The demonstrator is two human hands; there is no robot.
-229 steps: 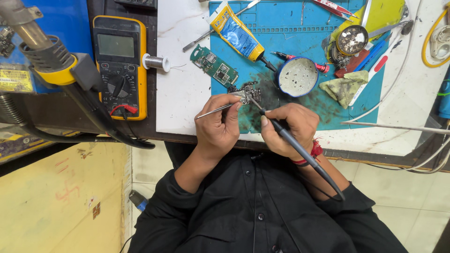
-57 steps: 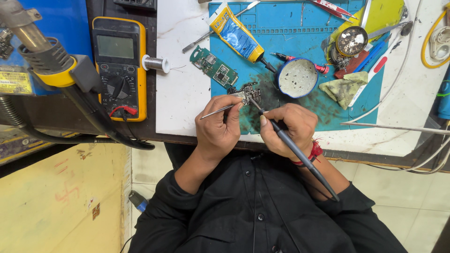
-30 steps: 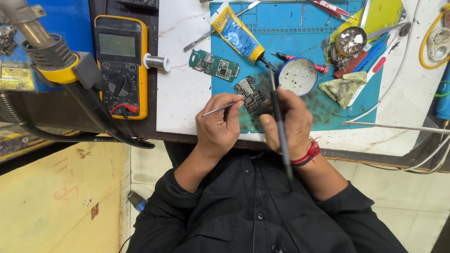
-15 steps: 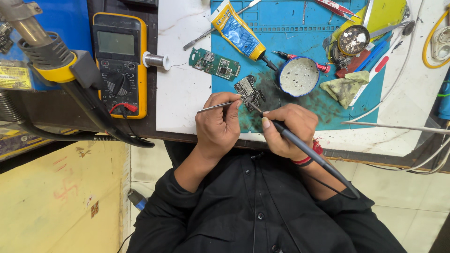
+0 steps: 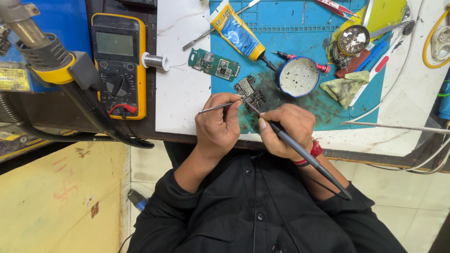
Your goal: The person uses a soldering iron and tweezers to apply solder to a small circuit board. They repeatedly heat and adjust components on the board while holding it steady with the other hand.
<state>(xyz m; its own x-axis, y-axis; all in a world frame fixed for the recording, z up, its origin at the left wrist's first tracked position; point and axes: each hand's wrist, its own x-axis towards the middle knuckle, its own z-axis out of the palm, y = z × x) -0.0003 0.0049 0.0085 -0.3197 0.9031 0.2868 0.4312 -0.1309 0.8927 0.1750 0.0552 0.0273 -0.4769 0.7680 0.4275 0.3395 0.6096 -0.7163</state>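
Roughly, biggest first: white marble-look bench top w/ a blue work mat laid over its middle, mat stained dark around the work spot. Off the bench's left edge sits a yellow multimeter, red lead plugged in, and a hot-air nozzle w/ yellow collar hangs close to the camera.

On the mat: a yellow-and-blue tube lying at a slant, a round blue tin w/ pale paste inside, a crumpled yellowish cloth, a small round metal tin of bits. A green circuit board lies straddling the mat's left edge, apart from the work. A small solder spool sits just beside the meter.

Left hand is clenched around thin metal tweezers, tips reaching to the small dark circuit board, which lies flat on the mat just beyond both hands. Right hand grips a dark soldering iron pen-style, fingers closed on the barrel, tip at the board's near edge; cable trails back over the wrist. Can't tell if the tip actually touches a pad, too small.

Progress, as a judgement: mid-job. Board is stripped bare and positioned, tools are on it, flux tin open, so prep looks done. Joint work itself seems underway, not finished; second board untouched, and nothing reassembled yet.
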